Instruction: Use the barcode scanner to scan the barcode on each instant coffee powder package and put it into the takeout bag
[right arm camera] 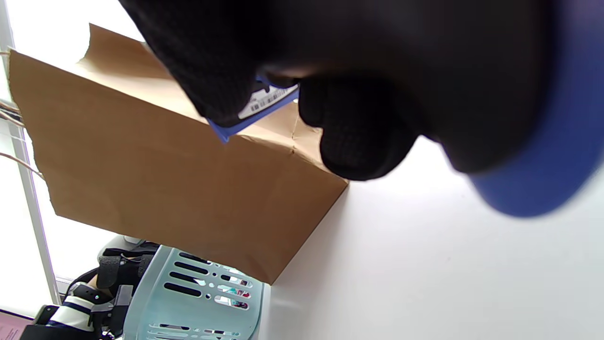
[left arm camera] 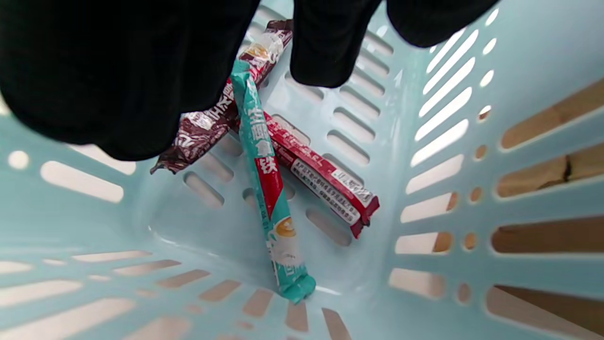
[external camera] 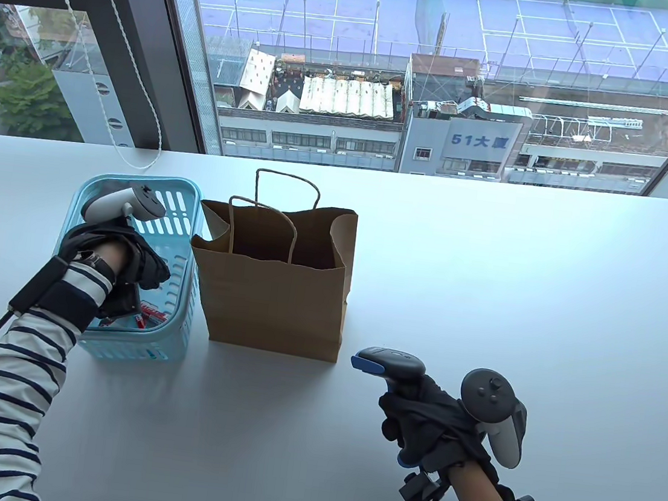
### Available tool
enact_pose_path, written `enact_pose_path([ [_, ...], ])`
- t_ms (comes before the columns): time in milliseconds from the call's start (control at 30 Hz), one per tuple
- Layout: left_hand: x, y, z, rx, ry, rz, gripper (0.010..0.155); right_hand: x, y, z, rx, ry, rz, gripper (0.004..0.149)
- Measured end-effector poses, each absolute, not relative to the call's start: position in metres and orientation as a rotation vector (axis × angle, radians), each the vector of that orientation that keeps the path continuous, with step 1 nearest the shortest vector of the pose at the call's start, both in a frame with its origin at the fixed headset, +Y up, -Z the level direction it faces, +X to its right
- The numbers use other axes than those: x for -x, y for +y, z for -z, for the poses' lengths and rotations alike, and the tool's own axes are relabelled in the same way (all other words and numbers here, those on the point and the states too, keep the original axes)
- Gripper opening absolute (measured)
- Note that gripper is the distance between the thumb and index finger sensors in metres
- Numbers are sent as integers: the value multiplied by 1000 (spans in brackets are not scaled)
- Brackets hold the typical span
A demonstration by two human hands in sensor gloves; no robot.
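My left hand (external camera: 145, 273) reaches down into the light blue basket (external camera: 169, 328). In the left wrist view its fingers (left arm camera: 325, 47) hang loosely just above three coffee sticks on the basket floor. A teal stick (left arm camera: 269, 189) lies across a red stick (left arm camera: 325, 184) and a brown stick (left arm camera: 207, 125). The teal stick's upper end shows free between thumb and finger, with nothing pinched. To the right, my right hand (external camera: 423, 420) grips the barcode scanner (external camera: 390, 364) by its handle, above the table with the scanner head pointing left. The brown paper takeout bag (external camera: 274, 292) stands open between basket and scanner.
The basket (right arm camera: 188, 293) and bag (right arm camera: 165, 179) stand side by side, touching or nearly so, on the white table (external camera: 518, 285). A window runs along the far edge, with a blind cord (external camera: 107, 113) hanging at the left. A cable trails from each wrist.
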State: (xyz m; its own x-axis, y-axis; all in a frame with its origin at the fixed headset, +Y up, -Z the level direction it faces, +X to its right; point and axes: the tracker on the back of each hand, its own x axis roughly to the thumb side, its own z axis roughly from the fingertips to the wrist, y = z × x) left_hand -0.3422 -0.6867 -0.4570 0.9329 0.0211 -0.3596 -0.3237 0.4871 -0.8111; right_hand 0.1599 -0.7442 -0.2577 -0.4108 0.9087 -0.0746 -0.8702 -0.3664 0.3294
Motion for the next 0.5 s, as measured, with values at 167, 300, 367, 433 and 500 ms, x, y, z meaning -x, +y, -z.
enact_pose_path([
  [167, 346, -718, 463, 1125, 341, -280, 64, -158, -745, 258, -154, 396, -1970, 58],
  [300, 342, -734, 462, 1194, 304, -341, 73, -157, -746, 258, -150, 402, -1971, 58],
  [367, 341, -736, 462, 1204, 295, -339, 73, -157, -746, 258, -147, 407, -1972, 58],
  [433, 342, -734, 464, 1180, 299, -326, 72, -157, -747, 257, -147, 409, -1974, 58],
  [500, 346, -725, 466, 1132, 289, -349, 69, -156, -747, 257, -149, 412, -1976, 58],
])
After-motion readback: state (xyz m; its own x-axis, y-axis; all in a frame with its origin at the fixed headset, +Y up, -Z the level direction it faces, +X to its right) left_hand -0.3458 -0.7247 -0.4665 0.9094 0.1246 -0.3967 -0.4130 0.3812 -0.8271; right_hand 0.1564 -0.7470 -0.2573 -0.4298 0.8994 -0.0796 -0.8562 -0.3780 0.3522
